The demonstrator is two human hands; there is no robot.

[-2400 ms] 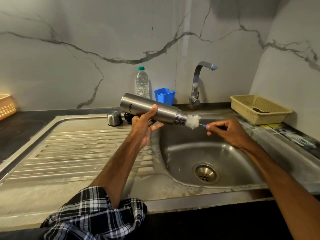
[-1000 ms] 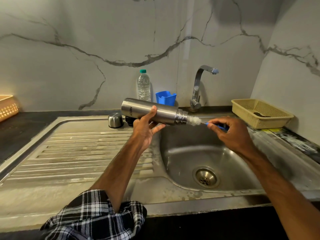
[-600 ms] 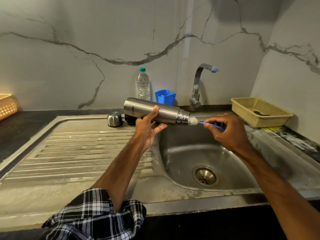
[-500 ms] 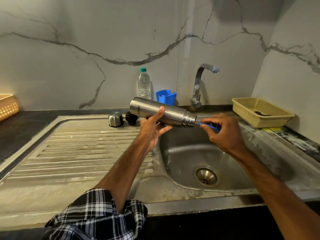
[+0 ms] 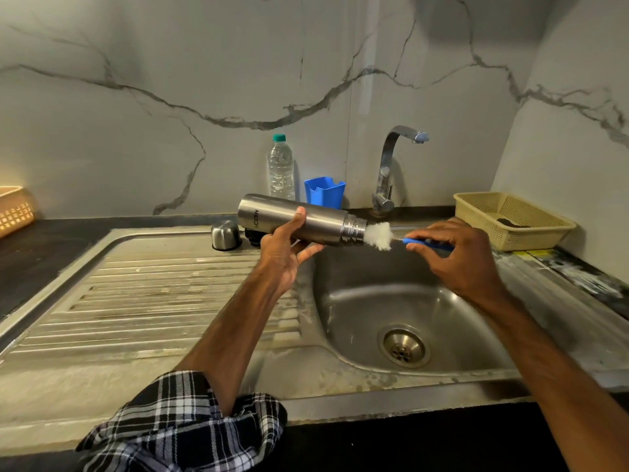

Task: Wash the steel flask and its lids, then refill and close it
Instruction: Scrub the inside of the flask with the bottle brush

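Steel flask [image 5: 306, 219] lies nearly level in the left grip [image 5: 282, 253], thumb on top and fingers curled beneath, with its open mouth pointing right over the basin's [image 5: 357, 301] left rim. The right grip [image 5: 459, 257] pinches the blue handle of a brush [image 5: 378, 236], whose white bristles sit at the mouth, mostly outside it. Behind the left grip a steel cap [image 5: 225, 235] stands on the drainboard [image 5: 153, 294], with a black lid [image 5: 252, 236] just beside it, partly hidden. The basin opens below the brush, its drain [image 5: 404, 347] at the bottom. Along the back edge a bottle [image 5: 281, 168], a blue cup [image 5: 324, 192] and the tap [image 5: 388, 172] line the marble wall [image 5: 136, 63]. A yellow basket [image 5: 510, 219] sits at right near the corner, and an orange basket [image 5: 15, 209] is at far left on the dark surface [image 5: 34, 247]. The ribbed drainboard spreads wide to the left.
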